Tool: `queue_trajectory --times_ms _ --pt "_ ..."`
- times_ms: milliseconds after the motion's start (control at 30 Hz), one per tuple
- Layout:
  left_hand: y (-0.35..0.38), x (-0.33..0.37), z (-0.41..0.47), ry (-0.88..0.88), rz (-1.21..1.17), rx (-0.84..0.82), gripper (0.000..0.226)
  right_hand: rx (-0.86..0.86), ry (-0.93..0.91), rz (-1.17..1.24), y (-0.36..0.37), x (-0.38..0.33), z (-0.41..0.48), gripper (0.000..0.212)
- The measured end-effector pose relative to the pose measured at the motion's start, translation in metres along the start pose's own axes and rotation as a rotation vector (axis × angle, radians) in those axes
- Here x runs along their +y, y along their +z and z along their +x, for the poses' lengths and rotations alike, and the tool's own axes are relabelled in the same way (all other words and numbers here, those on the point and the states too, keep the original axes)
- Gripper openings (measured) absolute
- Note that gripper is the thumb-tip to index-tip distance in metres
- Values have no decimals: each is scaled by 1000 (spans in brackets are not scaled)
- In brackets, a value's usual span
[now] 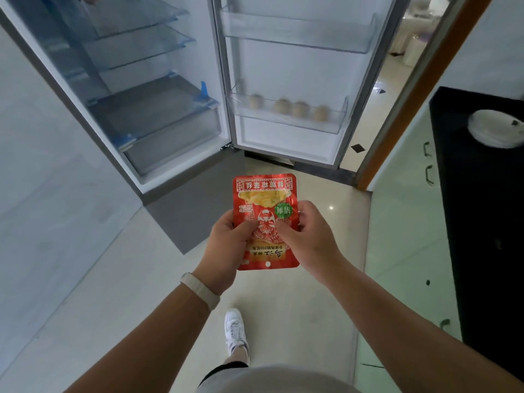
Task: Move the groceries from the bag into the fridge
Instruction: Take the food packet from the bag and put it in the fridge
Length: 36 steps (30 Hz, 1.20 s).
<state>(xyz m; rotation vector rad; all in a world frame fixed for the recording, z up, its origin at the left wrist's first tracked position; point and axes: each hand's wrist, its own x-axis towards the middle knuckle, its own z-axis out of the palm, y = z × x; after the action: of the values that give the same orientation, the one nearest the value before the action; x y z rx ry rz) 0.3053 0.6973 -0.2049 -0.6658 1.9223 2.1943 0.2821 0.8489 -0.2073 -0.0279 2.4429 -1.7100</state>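
A flat red foil snack packet point(265, 194) with yellow print is held in front of me above the floor. My left hand point(229, 245) pinches its left edge and my right hand point(306, 234) pinches its right edge, thumbs on its face. The fridge point(158, 109) stands open ahead, with glass shelves and a clear drawer at the bottom. Its door point(289, 66) swings to the right, and several eggs point(283, 106) sit in the lower door rack. No bag is in view.
A black countertop point(476, 222) with a white plate point(496, 129) runs along the right, over pale green cabinet fronts. A wooden door frame point(419, 95) stands behind the fridge door. My white shoe point(235, 330) is on the tiled floor.
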Motion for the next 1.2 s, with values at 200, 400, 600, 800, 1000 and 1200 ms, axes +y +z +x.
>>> queue_trajectory --times_ms 200,400,600,800,1000,1200 --pt "-52 44 72 9 -51 -6 23 -16 -11 -30 49 -45 75 28" --pt "-108 83 127 57 -87 9 21 -26 -52 -52 107 -86 133 28" --pt "-150 98 157 59 -133 66 22 -100 -88 -103 146 -107 173 29" --pt "-182 107 180 62 -171 157 22 -195 -118 -120 180 -117 210 29" --pt "-201 112 214 17 -199 277 25 -328 -130 -124 206 -118 258 25" --pt "-202 137 268 7 -191 360 22 -435 -131 -117 221 -122 336 28"
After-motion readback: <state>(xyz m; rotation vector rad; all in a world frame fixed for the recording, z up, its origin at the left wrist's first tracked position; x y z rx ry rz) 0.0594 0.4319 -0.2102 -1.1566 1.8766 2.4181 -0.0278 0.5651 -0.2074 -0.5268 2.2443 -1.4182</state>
